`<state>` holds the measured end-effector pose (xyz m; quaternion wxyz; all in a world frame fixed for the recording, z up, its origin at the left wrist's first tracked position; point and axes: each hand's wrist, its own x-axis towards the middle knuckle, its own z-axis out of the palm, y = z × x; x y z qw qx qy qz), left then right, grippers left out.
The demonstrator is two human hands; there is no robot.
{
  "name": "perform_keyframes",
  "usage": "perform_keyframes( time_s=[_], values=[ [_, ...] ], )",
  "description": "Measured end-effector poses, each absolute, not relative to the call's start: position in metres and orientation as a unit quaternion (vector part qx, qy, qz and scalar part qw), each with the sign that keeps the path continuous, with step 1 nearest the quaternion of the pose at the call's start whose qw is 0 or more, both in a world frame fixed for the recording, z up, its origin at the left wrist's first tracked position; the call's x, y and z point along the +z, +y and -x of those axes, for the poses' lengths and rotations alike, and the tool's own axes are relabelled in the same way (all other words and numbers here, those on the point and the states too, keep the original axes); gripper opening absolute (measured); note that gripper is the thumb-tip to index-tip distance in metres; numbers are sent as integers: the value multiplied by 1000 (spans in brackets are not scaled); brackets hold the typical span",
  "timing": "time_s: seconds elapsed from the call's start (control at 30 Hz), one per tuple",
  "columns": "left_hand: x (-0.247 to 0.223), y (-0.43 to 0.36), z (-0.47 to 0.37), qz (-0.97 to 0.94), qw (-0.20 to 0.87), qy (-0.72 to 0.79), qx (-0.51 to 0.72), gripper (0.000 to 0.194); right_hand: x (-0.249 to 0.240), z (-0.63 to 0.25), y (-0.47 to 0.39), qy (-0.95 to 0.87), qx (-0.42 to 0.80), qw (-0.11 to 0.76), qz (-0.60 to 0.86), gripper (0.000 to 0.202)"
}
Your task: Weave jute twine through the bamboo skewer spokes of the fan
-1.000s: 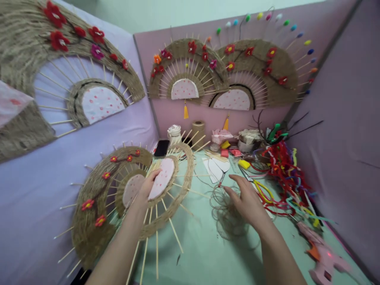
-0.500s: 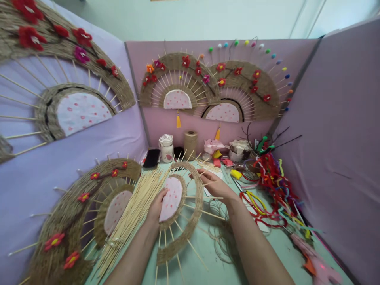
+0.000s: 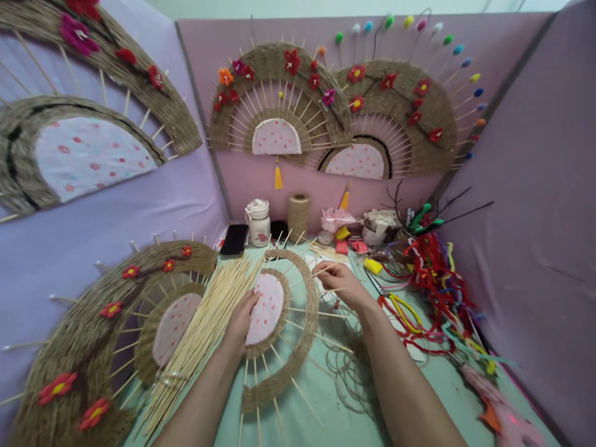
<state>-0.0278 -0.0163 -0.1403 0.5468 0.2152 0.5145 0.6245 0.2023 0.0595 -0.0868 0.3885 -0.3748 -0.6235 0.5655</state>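
My left hand [image 3: 241, 315] grips a half-round woven fan by its flat edge, thumb over the pink dotted centre [image 3: 266, 309]. Thin wooden sticks fan out from that centre, with a band of twine [image 3: 311, 310] woven across them. Just off the band's right side, my right hand [image 3: 336, 280] has its fingers pinched together by the stick tips. Whatever lies between those fingers is too small to make out. Loose loops of twine [image 3: 347, 375] lie on the table below my right wrist.
A bundle of wooden sticks [image 3: 205, 335] and a finished fan [image 3: 100, 310] are at left. A phone [image 3: 234, 239], a white bottle [image 3: 258, 222] and a twine spool [image 3: 298, 214] stand behind. Scissors [image 3: 404, 312], pipe cleaners [image 3: 431, 264] and a pink glue gun [image 3: 500, 406] lie right.
My right hand has drawn slightly away from the woven band, its fingers now outside it. My left hand keeps its hold on the fan. The camera view has tilted down.
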Motion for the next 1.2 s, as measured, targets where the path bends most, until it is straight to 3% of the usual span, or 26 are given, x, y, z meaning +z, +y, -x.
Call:
perform_keyframes(
  time_s=[0.23,0.6,0.93,1.2],
  values=[
    [-128,-22,23,-282,534,534,592,40,-88,-204,61,-649,544,369,383,21],
    [-122,-26,25,-286,513,551,593,41,-85,-215,65,-659,487,377,432,24],
    [-118,-27,26,-289,545,529,583,40,-85,-221,69,-653,520,389,390,24],
    [-120,-28,27,-269,577,532,558,33,-81,-235,69,-706,455,373,395,10]
  ],
)
